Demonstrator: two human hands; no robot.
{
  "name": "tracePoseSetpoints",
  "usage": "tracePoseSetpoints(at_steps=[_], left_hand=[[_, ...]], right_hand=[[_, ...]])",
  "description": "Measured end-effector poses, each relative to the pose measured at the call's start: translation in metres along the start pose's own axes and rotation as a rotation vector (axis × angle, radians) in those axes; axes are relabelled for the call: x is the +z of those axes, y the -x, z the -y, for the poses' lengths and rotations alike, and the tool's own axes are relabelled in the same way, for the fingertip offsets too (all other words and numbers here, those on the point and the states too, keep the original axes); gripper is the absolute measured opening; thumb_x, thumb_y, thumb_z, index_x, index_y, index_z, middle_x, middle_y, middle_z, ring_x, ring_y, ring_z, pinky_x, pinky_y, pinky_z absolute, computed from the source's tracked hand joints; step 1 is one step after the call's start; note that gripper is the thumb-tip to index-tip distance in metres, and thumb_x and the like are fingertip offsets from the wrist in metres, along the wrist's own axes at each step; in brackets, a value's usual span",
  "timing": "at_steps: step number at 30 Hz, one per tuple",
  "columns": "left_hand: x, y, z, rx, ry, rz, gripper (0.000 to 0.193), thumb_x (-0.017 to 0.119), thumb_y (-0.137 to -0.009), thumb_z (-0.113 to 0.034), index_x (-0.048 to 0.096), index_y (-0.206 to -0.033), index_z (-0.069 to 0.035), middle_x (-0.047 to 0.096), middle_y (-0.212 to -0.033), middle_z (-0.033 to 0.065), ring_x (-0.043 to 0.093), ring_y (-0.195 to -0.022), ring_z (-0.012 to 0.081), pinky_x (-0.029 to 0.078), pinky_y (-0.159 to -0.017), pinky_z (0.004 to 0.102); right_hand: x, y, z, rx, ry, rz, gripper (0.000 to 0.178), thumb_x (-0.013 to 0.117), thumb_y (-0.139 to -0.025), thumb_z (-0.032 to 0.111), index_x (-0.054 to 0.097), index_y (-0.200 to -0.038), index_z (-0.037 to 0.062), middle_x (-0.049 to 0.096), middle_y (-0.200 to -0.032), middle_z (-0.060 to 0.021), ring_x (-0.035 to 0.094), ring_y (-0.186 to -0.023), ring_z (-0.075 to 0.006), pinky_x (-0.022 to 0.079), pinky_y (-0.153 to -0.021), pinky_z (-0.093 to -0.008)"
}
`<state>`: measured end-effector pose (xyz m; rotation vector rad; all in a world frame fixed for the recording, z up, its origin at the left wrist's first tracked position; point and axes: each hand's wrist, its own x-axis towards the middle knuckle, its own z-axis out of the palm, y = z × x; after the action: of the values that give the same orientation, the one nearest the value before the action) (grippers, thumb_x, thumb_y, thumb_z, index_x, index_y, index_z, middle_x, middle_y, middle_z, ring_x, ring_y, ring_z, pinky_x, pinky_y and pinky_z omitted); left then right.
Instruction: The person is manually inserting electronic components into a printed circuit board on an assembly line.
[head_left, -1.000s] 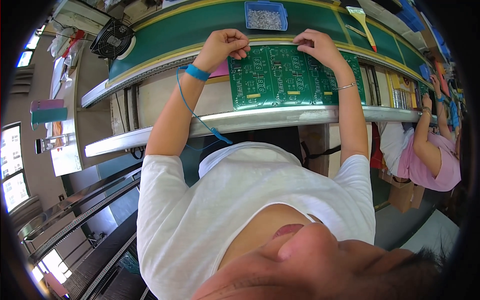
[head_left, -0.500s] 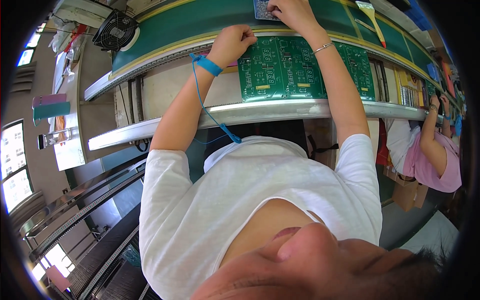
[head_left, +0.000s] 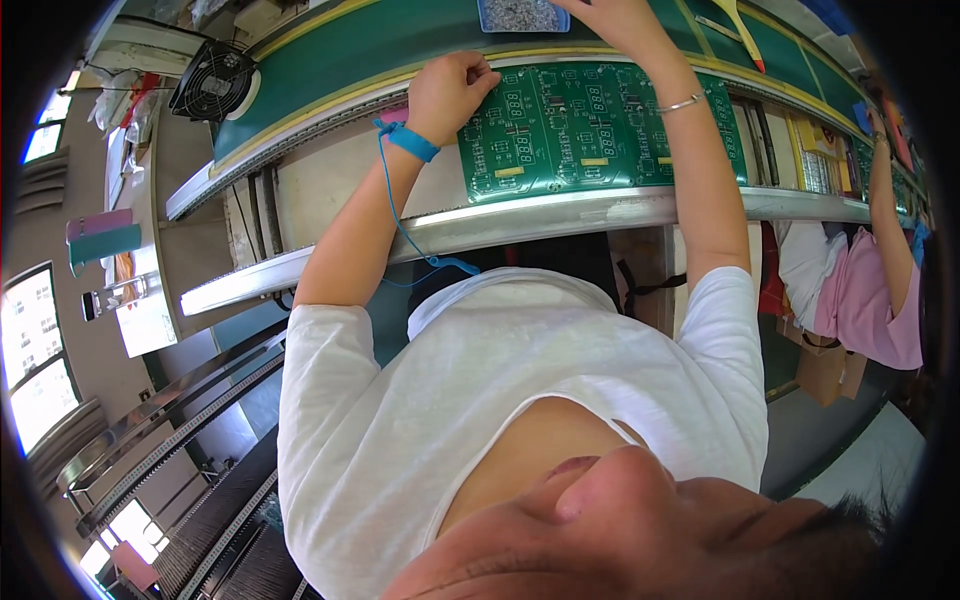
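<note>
Green circuit boards (head_left: 556, 130) with digit displays and small parts lie side by side between the metal rails. At their upper left corner is my left hand (head_left: 452, 97), its thumb and fingers pinched together; what they hold, if anything, is too small to name. A blue band with a cord circles that wrist. My right hand (head_left: 622, 22) is beyond the boards, beside a blue tray (head_left: 522, 29) of tiny clear parts. The picture's upper edge cuts off its fingertips. My right forearm, with a bangle, crosses above the boards and hides part of them.
A silver rail (head_left: 560, 205) runs along the near side. Beyond the boards stretches a green belt (head_left: 390, 50), with a brush (head_left: 748, 40) on it at the right. A black fan (head_left: 213, 82) stands at the far left. A co-worker in pink (head_left: 872, 300) reaches forward at the right.
My right hand has come out of the tray and shifted right. The view has shifted a little, and my left hand stays pinched at the boards' corner. The co-worker's arm has moved farther out.
</note>
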<state>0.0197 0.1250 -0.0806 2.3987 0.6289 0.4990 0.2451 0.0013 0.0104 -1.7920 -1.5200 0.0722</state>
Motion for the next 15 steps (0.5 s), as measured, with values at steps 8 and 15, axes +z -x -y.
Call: tracePoseSetpoints(at_steps=[8,15], left_hand=[[0.009,-0.001,-0.011,-0.008,-0.011,-0.014,0.022,0.076,-0.089,-0.029,0.073,-0.088,-0.008,0.068,-0.070,0.0044,0.063,-0.062,0.0181,0.047,-0.058,0.0342],[0.011,0.001,-0.012,-0.035,-0.009,-0.042,0.020,0.076,-0.086,-0.029,0.073,-0.084,-0.010,0.070,-0.074,0.0056,0.067,-0.067,0.0260,0.050,-0.060,0.0397]], right_hand=[[-0.016,0.056,-0.031,0.046,0.103,-0.058,0.014,0.072,-0.090,0.015,0.068,-0.094,0.0011,0.071,-0.082,-0.0142,0.071,-0.075,-0.0263,0.054,-0.068,-0.0352],[-0.016,0.052,-0.025,0.056,0.096,-0.036,0.012,0.070,-0.090,0.013,0.068,-0.093,0.0016,0.070,-0.084,-0.0148,0.071,-0.078,-0.0289,0.054,-0.069,-0.0363]])
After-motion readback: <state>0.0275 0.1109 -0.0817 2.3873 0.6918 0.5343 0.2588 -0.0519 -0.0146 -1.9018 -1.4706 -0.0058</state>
